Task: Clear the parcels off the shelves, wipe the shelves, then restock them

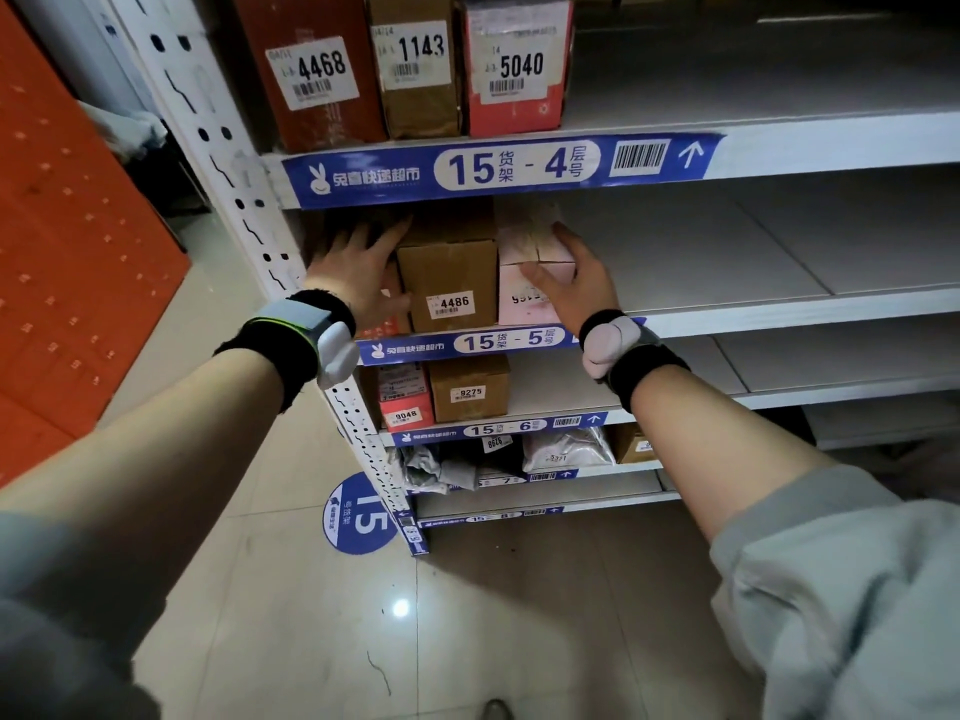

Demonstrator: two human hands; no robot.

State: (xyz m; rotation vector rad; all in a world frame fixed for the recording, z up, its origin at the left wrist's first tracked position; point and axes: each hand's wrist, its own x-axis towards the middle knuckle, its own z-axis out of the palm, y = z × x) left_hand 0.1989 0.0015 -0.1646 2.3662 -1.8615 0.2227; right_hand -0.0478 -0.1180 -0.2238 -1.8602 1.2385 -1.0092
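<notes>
1. A glossy tiled floor is seen nearest, marked with a round blue sticker at the foot of the white shelving upright.
2. The left hand is spread flat against the left side of the brown parcel 4486; the right hand is laid open on the pink parcel just beside it, both on the 15-5 shelf.
3. Further up, parcels 4468, 1143 and 5040 are ranged on the 15-4 shelf.
4. An orange pegboard panel is seen at the left.
</notes>
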